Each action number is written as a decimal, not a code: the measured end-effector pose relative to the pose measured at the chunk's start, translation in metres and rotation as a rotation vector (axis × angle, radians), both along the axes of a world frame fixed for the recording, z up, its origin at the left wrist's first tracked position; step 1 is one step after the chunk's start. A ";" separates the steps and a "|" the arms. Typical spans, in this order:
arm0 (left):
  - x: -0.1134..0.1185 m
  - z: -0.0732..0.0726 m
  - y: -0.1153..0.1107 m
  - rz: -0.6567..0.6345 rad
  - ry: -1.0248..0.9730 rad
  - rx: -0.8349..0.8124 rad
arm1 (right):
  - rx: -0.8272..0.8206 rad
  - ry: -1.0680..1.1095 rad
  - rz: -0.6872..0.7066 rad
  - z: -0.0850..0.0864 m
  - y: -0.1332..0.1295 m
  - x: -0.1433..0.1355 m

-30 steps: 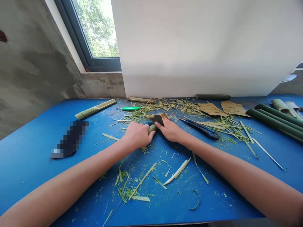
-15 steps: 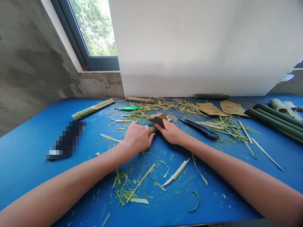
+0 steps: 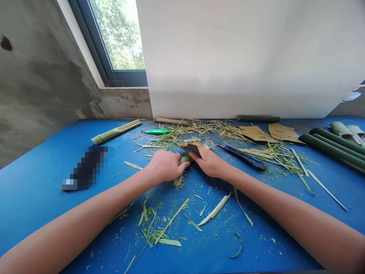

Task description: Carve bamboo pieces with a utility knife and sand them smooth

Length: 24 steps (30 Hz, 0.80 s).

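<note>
Over the middle of the blue table, my left hand (image 3: 165, 165) is closed around a short green bamboo piece (image 3: 186, 159). My right hand (image 3: 209, 161) grips a folded sheet of sandpaper (image 3: 195, 149), dark on one side and brown on the other, against the far end of the bamboo. The two hands are close together. Part of the bamboo is hidden by my fingers and the sheet. Shavings (image 3: 179, 182) lie just below my left hand.
Blue-black cutter (image 3: 245, 156) lies right of my hands; green cutter (image 3: 157, 131) behind. Split bamboo (image 3: 116, 131) and a blurred dark object (image 3: 87, 167) are at left. Green bamboo tubes (image 3: 333, 150), brown sheets (image 3: 258, 134) and strips (image 3: 216, 207) lie around.
My left hand has tilted slightly and more of the bamboo shows between the hands. The whole view has shifted a little, moving the table items slightly to the right.
</note>
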<state>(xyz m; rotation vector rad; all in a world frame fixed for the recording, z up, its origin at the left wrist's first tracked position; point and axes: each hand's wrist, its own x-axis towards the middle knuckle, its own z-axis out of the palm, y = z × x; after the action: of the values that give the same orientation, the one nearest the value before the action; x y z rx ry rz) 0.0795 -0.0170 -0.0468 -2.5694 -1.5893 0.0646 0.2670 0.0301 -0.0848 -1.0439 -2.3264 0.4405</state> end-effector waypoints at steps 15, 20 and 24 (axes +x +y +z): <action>-0.001 0.000 0.003 -0.027 0.031 0.059 | 0.022 0.010 -0.010 0.000 0.002 0.004; -0.007 -0.001 0.010 0.026 0.042 0.087 | 0.013 0.059 -0.005 -0.001 0.002 0.003; -0.005 -0.002 0.008 -0.033 0.058 0.117 | 0.035 0.057 0.002 -0.002 0.005 0.002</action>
<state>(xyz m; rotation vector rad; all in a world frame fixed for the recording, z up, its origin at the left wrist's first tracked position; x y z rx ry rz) 0.0741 -0.0090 -0.0491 -2.4813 -1.4842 0.0409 0.2689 0.0350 -0.0872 -0.9997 -2.2766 0.4232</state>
